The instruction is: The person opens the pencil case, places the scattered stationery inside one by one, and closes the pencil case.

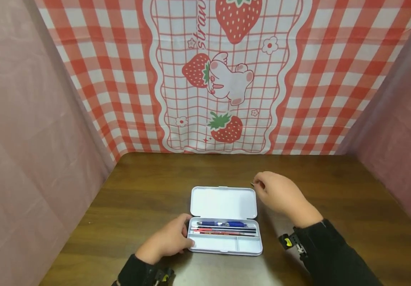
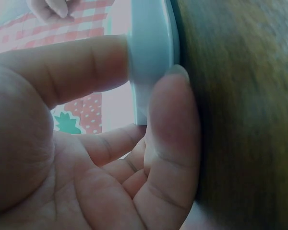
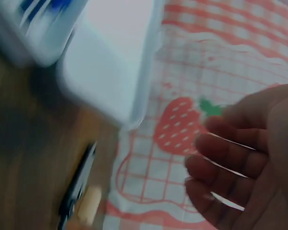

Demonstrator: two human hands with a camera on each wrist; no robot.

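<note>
A white pencil case (image 1: 223,202) stands with its lid folded back on the table. Its tray holds a blue pen (image 1: 223,224) and several thin pencils (image 1: 223,231) in the rear compartment. My left hand (image 1: 169,239) grips the left end of the tray, thumb at the front corner; the left wrist view shows the fingers against the case's end wall (image 2: 153,38). My right hand (image 1: 280,194) hovers at the lid's far right corner, fingers loosely bent. In the right wrist view this hand (image 3: 249,163) has nothing between its fingers.
On the wooden table (image 1: 148,178) near the lid lie a slim black and silver tool (image 3: 79,182), blurred, and a short tan piece (image 3: 90,205). A red checked strawberry cloth (image 1: 220,119) hangs behind the table, with pink curtains (image 1: 30,139) at the sides.
</note>
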